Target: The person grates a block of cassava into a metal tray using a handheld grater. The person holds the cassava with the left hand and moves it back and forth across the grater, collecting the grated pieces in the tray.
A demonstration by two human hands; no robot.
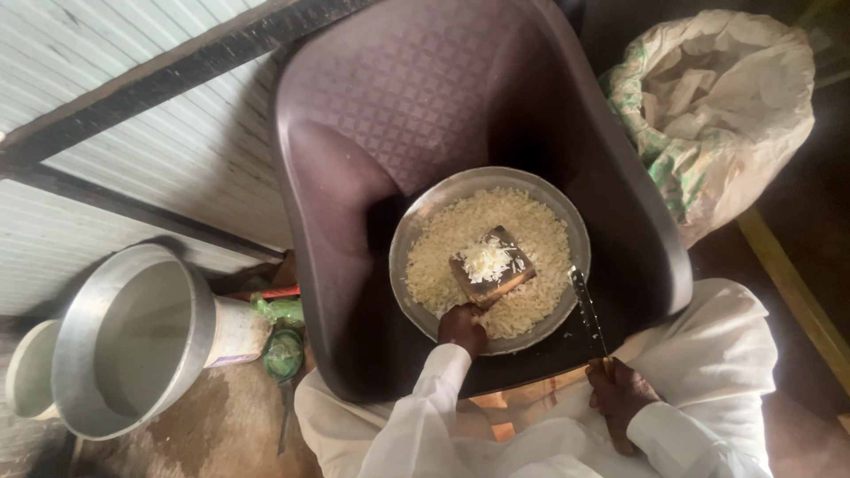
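At far left a big dull metal pot (133,341) stands on the ground. Right of it, the left hand (462,327) is curled tight on the near corner of a flat brown block (492,265) heaped with pale shavings; it sits in a round metal plate (407,235) of grated flakes on a dark plastic chair (390,88). The right hand (620,398), wrist bent, closes on a slim knife (586,310) at the plate's right rim. A crumpled woven sack (717,106) slumps far right.

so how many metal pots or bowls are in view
2: a big pot on the floor at left, and a bowl of grated food on the chair, touched by the left hand. Others may be hidden.
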